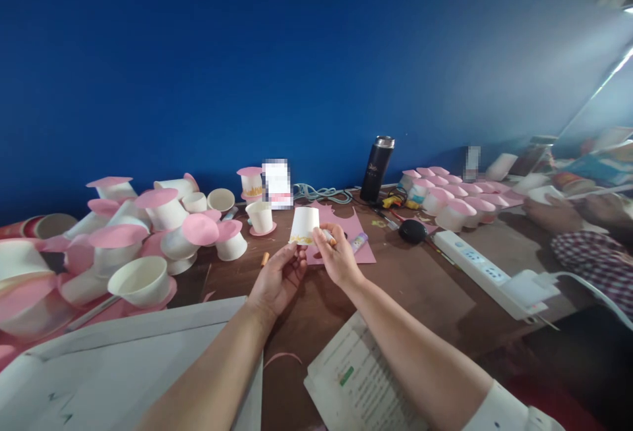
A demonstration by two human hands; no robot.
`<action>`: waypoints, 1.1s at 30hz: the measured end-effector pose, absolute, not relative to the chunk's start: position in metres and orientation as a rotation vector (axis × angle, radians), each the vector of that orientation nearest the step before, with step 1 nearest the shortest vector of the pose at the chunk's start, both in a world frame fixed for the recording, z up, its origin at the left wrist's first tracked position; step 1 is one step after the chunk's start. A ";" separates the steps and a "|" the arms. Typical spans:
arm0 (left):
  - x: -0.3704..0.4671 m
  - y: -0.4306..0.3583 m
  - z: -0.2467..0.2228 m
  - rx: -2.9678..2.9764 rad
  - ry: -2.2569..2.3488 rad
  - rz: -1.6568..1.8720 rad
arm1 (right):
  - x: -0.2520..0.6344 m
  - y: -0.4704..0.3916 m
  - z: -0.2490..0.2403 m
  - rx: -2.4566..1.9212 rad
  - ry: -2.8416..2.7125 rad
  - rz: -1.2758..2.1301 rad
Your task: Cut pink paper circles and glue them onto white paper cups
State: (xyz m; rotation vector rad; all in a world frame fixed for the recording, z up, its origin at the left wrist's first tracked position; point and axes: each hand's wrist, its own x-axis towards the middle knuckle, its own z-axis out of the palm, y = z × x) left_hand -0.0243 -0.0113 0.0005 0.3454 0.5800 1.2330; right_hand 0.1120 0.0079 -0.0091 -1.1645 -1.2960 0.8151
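Between my two hands is a white paper cup (304, 223), upside down, with yellow marks along its wide lower rim. My left hand (281, 276) pinches that rim from the lower left. My right hand (339, 253) is closed at the cup's right side, with a small orange and white item at its fingers that I cannot make out. Behind the hands lies a pink sheet (353, 228) with jagged cut edges. A small orange piece (266, 259) rests on the brown table (232, 283) left of my left hand.
White cups with pink discs (158, 207) crowd the left. Similar cups (455, 213) stand at the right, near a black bottle (378, 169), a black mouse (413, 230) and a power strip (479, 273). Papers (361, 378) lie in front. Another person's hands (554, 213) are far right.
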 end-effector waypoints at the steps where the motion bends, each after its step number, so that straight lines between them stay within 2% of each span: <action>1: -0.025 -0.011 0.000 0.347 0.578 1.228 | 0.112 0.008 -0.009 -1.160 -1.286 0.840; 13: -0.014 -0.015 -0.003 0.566 0.666 1.217 | 0.109 0.008 -0.013 -1.201 -1.269 0.858; 20: -0.017 -0.013 -0.004 0.531 0.752 1.314 | 0.112 0.012 -0.018 -1.275 -1.366 0.628; 26: -0.021 -0.008 -0.006 0.489 0.763 1.366 | 0.117 0.010 -0.009 -1.126 -1.287 0.545; 33: -0.021 -0.006 -0.008 0.448 0.729 1.388 | 0.116 -0.005 0.007 -0.976 -1.464 0.272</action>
